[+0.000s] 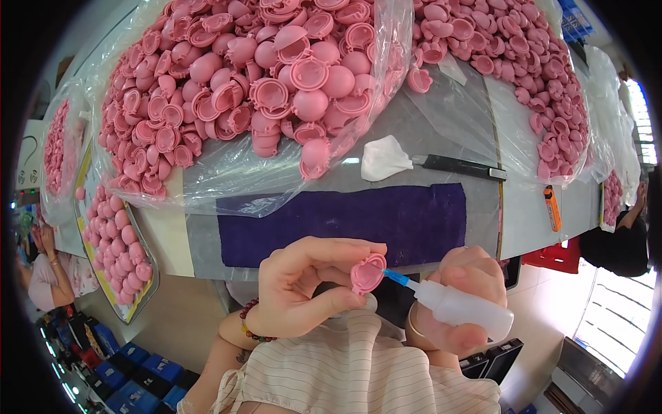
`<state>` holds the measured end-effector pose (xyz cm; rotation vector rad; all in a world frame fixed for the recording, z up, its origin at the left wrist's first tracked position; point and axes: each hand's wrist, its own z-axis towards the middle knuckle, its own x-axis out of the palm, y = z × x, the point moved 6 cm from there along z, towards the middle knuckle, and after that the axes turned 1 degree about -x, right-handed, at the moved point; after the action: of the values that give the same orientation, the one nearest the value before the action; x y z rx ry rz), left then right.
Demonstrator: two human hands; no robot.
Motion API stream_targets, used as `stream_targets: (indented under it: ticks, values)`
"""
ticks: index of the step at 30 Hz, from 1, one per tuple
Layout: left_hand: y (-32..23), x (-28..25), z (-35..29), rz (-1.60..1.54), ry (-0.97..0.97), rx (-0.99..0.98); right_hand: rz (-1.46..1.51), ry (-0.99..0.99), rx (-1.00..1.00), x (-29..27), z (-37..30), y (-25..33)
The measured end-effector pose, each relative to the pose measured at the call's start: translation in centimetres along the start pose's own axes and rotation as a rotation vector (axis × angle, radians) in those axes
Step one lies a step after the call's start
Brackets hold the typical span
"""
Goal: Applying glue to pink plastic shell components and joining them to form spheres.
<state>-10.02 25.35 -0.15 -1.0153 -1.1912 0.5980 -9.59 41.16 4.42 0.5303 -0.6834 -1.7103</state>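
My left hand (303, 283) pinches a small pink plastic half shell (367, 274) between thumb and fingers, its hollow side showing. Wrapped in my right hand (476, 276) is a white squeeze bottle (472, 312), tilted so its blue nozzle (396, 277) points left. The nozzle's tip is at the shell's right rim; whether it touches cannot be made out. Both hands are just in front of a dark purple cloth (338, 224) on the grey table. Beyond lies a large heap of similar pink shells (241, 103) in clear plastic.
A black-handled tool (462, 166) lies beside a crumpled white wad (385, 159). Another pink heap (552, 90) spreads at the far right, near an orange cutter (552, 208). At left, a tray (148, 293) carries closed pink pieces. Other people sit at both sides.
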Motion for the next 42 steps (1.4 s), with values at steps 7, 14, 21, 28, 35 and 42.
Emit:
stream_targets:
  ticks: [7,14,21,28,35,42]
  values:
    - [-1.0,0.1,-0.3,0.296,0.021,0.098,-0.083,0.045,-0.009,0.4,-0.1,0.0]
    - [-0.8,0.2,0.0,0.39,0.004,0.232,0.214,-0.052,-0.04,-1.1,-0.4,-0.4]
    - [0.6,-0.3,-0.1,-0.549,0.137,0.067,-0.559,-0.464,0.228,-14.0,2.0,-4.3]
    - [1.4,-0.2,-0.1,-0.817,0.203,-0.083,-0.663,-0.36,0.464,-22.0,2.5,-7.9]
    - [1.2,-1.0,-0.2,-0.665,0.148,-0.075,-0.757,-0.312,0.49,-20.1,2.2,-8.0]
    - [1.0,-1.2,-0.2,-0.605,0.089,-0.066,-1.329,-0.198,-0.103,-13.5,6.4,-3.7]
